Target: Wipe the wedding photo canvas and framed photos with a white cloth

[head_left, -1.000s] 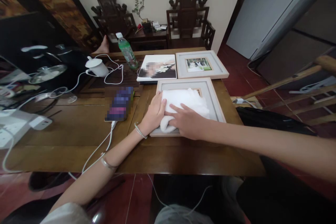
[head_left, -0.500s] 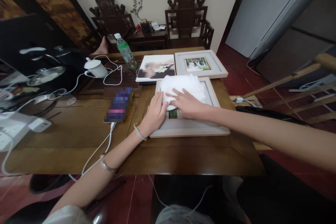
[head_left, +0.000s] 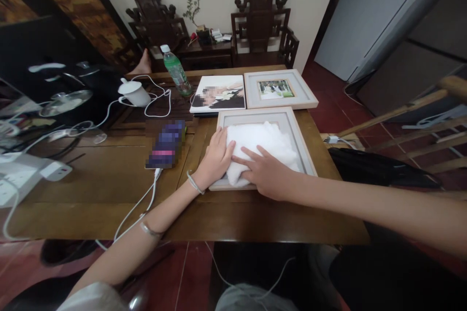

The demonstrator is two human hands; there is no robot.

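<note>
A light wooden picture frame lies flat near the table's front edge. Bunched over its middle is a white cloth, which hides the picture underneath. My right hand rests on the cloth's lower part with its fingers spread. At the frame's left side, my left hand lies along the edge, fingers stretched out and thumb by the cloth.
Behind are a second framed photo and a white-edged photo panel. To the left lie a charging phone, a green-labelled bottle, a lidded white cup, cables and a power strip.
My right hand has drawn the white cloth down the frame toward me, uncovering the frame's upper part and covering the picture. My left hand has stayed at the left edge.
</note>
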